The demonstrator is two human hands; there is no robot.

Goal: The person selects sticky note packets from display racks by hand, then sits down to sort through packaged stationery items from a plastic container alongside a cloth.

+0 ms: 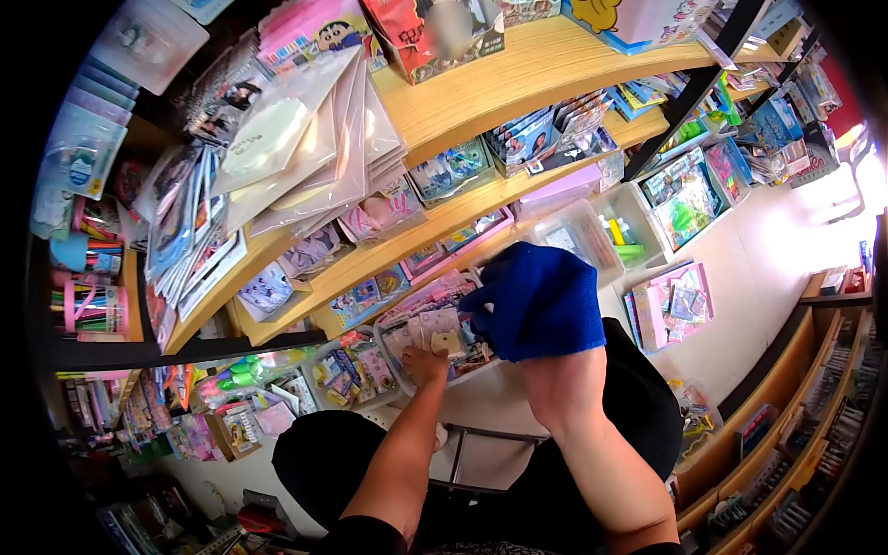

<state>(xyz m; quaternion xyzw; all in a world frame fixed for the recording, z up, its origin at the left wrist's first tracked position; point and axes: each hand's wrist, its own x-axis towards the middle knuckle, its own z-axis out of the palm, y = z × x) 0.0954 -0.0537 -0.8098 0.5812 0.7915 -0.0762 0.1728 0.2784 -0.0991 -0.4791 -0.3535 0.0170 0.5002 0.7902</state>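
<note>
My left hand (425, 365) reaches into a clear plastic bin (396, 372) of small packaged items, its fingers at a pale beige packet (442, 335). Whether the fingers grip the packet is too small to tell. A blue cloth (546, 301) covers my right hand (564, 370), hiding the palm and most fingers; it hangs over the right part of the same bin. What the right fingers do under the cloth cannot be made out.
Wooden shelves (518, 79) with packets and boxes rise in front. Stacked plastic sleeves (305, 153) jut out at the upper left. Another bin (356, 375) stands left, a pink box (680, 301) right on the floor. A metal-legged stool (481, 453) is below.
</note>
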